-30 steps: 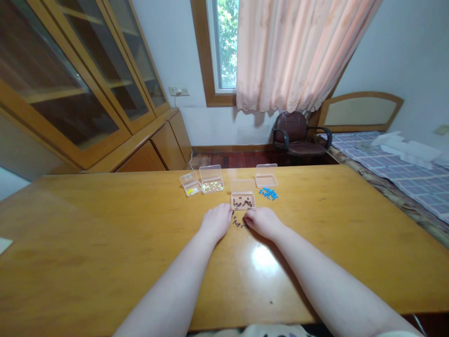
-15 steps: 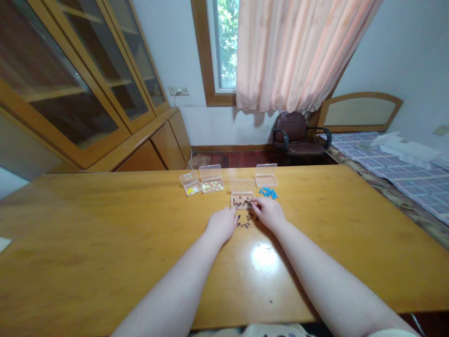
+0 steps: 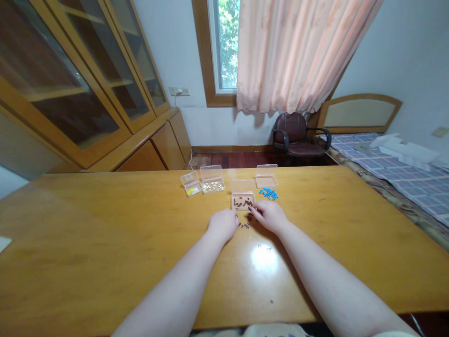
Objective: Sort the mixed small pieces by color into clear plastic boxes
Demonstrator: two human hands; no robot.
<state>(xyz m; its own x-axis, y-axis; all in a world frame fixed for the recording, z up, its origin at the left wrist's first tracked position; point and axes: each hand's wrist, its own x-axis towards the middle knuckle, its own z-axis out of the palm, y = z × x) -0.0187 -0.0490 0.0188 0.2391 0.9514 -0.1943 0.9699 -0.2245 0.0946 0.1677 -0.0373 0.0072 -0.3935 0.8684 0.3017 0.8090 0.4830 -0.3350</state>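
Observation:
A clear plastic box (image 3: 233, 202) with its lid raised stands in front of me, with small dark brown pieces (image 3: 247, 203) scattered inside. More loose brown pieces (image 3: 244, 226) lie on the table just before it. My left hand (image 3: 223, 224) is closed at the box's near left corner, and a dark bit shows at its fingertips; its exact shape is too small to make out. At the near right corner my right hand (image 3: 271, 216) pinches a small dark brown piece (image 3: 249, 208) between thumb and finger, low by the box's front edge.
Behind on the left stand an open clear box with yellow pieces (image 3: 192, 191) and another with cream pieces (image 3: 212, 186). A pile of blue pieces (image 3: 269, 194) lies before an open clear box (image 3: 266, 180) at the back right. The wooden table (image 3: 105, 243) carries everything.
My right hand has drawn slightly back from inside the box to its front edge, a dark piece at its fingertips. The left hand has hardly moved.

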